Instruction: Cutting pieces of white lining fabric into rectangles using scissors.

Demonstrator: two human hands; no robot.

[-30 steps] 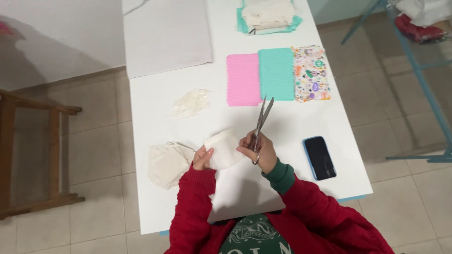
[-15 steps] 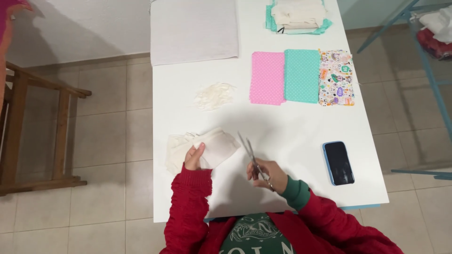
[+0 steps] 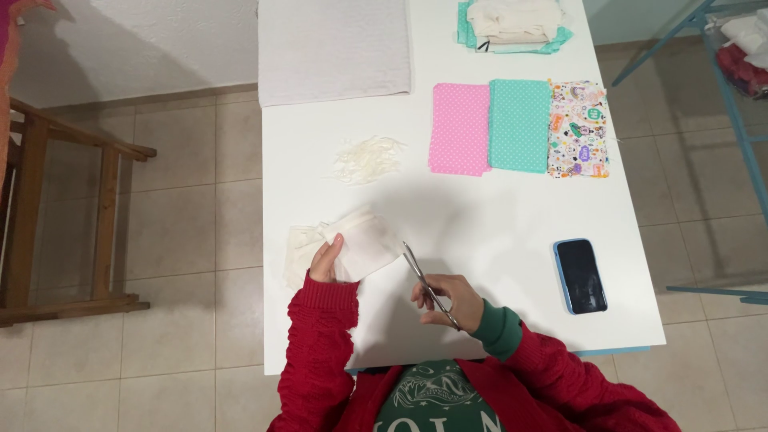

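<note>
Head cam: left hand [image 3: 326, 260] pinches a cream fabric piece [image 3: 364, 244] at center-left of the frame, right hand [image 3: 448, 300] just beside it, fingers closed around scissors [image 3: 428, 284] on the white table [image 3: 496, 232].

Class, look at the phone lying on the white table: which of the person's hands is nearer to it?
Right. The right hand, holding scissors, lies just left of the phone in the picture. The left hand grips cream fabric farther away, beyond the right hand.
</note>
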